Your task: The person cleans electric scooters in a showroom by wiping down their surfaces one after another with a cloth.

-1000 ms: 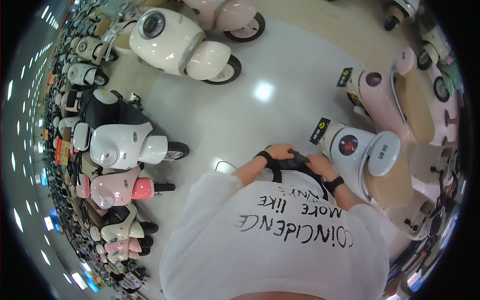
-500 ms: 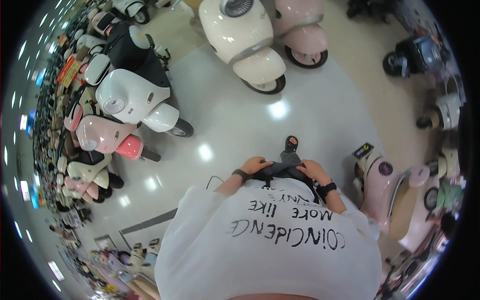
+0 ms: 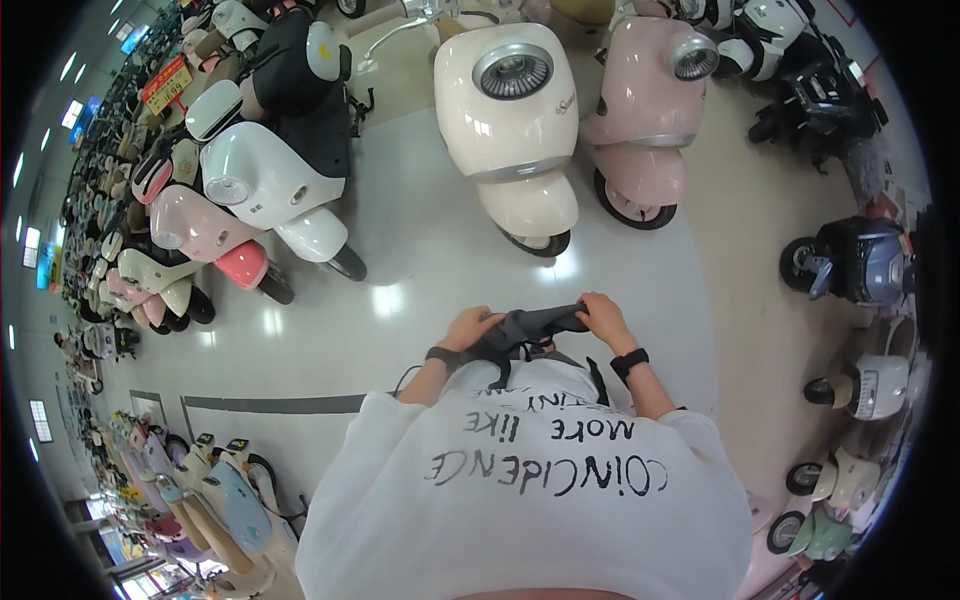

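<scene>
My left hand [image 3: 471, 328] is closed on one end of a bunched dark grey cloth [image 3: 530, 323] in front of my waist. At the other end, my right hand [image 3: 604, 319] grips it too, so the cloth stretches between them. What kind of cloth piece it is cannot be made out. Thin black straps hang below it, near the hem of my white shirt [image 3: 540, 520], which bears black lettering. A dark band circles each wrist.
A cream scooter [image 3: 505, 130] and a pink scooter [image 3: 652, 115] stand ahead. White [image 3: 265, 185] and pink [image 3: 200, 228] scooters line the left. Blue-grey [image 3: 855, 262] and green [image 3: 822, 535] ones are on the right. Shiny grey floor [image 3: 430, 240] lies between, with a dark stripe [image 3: 275, 404].
Both hands have lifted the dark grey cloth higher and away from my waist. My viewpoint has turned and shifted; the pink scooter close on my right has mostly left the view.
</scene>
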A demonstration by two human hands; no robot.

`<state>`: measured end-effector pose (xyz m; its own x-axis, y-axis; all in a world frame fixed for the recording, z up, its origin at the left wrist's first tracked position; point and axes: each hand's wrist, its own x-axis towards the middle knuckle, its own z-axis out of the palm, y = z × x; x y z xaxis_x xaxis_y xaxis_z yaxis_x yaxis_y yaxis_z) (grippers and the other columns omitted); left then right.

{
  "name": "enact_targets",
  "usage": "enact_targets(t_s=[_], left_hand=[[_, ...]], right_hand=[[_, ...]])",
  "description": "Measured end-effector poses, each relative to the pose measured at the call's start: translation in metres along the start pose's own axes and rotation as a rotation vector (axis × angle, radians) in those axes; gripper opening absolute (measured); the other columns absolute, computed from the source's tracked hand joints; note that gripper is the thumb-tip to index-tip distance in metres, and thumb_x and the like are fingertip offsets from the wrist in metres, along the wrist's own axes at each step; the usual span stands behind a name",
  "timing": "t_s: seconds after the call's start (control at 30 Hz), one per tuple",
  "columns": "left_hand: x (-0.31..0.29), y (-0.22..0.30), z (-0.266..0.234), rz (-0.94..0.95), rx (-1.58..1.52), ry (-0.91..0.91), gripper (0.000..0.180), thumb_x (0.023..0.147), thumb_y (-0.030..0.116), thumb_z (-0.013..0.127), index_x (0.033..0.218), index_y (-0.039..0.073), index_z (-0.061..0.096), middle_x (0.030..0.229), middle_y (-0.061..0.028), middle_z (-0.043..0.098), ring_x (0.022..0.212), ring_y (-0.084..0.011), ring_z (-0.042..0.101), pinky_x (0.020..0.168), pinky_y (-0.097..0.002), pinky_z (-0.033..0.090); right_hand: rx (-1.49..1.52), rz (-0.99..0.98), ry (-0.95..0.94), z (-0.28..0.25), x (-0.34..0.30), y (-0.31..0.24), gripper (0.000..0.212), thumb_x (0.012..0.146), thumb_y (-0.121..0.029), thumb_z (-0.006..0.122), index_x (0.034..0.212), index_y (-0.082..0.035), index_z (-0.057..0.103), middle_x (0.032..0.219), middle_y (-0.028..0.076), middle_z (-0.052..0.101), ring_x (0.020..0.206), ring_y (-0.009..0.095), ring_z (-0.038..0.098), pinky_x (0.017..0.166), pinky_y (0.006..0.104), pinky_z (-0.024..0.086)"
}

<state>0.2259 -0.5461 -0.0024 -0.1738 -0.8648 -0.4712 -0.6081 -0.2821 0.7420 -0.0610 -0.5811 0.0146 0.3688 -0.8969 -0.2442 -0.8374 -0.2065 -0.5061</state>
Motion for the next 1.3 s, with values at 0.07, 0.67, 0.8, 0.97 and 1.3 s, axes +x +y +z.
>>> enact_targets(t_s=[0.07, 0.67, 0.8, 0.97, 1.3], left_hand=[[0.006, 0.013, -0.006, 0.014, -0.067, 0.035, 0.043, 0.077, 0.044, 0.057, 0.084, 0.002, 0.060, 0.077, -0.0157, 0.060, 0.073, -0.0294, 0.056, 0.066, -0.0345, 0.042], [0.166, 0.197, -0.194, 0.600, 0.064, 0.866, 0.020, 0.078, 0.018, 0.058, 0.092, 0.004, 0.059, 0.085, -0.0131, 0.058, 0.079, -0.0288, 0.053, 0.075, -0.0358, 0.038], [0.196, 0.219, -0.198, 0.612, 0.175, 1.019, 0.042, 0.080, 0.016, 0.055, 0.119, 0.004, 0.043, 0.110, -0.0161, 0.046, 0.102, -0.0320, 0.041, 0.087, -0.0396, 0.032], [0.204, 0.211, -0.149, 0.631, 0.159, 0.796, 0.050, 0.079, 0.016, 0.055, 0.122, 0.000, 0.037, 0.115, -0.0202, 0.042, 0.109, -0.0354, 0.037, 0.093, -0.0430, 0.029], [0.213, 0.227, -0.164, 0.259, 0.135, 0.907, 0.042, 0.081, 0.019, 0.050, 0.117, -0.001, 0.041, 0.099, -0.0185, 0.051, 0.093, -0.0342, 0.046, 0.080, -0.0419, 0.036]], right_hand=[[0.026, -0.061, 0.063, -0.013, 0.015, 0.003, 0.017, 0.071, -0.015, 0.062, 0.085, -0.006, 0.057, 0.084, 0.009, 0.057, 0.082, 0.028, 0.053, 0.072, 0.0371, 0.044], [0.323, 0.049, 0.675, -0.198, 0.183, -0.072, 0.028, 0.080, -0.016, 0.056, 0.106, -0.005, 0.053, 0.095, 0.014, 0.055, 0.082, 0.028, 0.056, 0.068, 0.0329, 0.044], [0.090, -0.088, 0.691, -0.199, 0.227, -0.090, 0.048, 0.081, -0.023, 0.055, 0.123, -0.005, 0.039, 0.112, 0.021, 0.045, 0.097, 0.035, 0.048, 0.081, 0.0371, 0.041], [0.149, -0.098, 0.523, -0.192, 0.261, -0.093, 0.055, 0.081, -0.024, 0.055, 0.126, -0.002, 0.032, 0.121, 0.022, 0.036, 0.108, 0.038, 0.041, 0.088, 0.0379, 0.037], [0.427, -0.359, 0.163, -0.196, 0.327, -0.091, 0.041, 0.081, -0.023, 0.052, 0.115, -0.002, 0.043, 0.107, 0.017, 0.051, 0.096, 0.032, 0.051, 0.082, 0.0347, 0.041]])
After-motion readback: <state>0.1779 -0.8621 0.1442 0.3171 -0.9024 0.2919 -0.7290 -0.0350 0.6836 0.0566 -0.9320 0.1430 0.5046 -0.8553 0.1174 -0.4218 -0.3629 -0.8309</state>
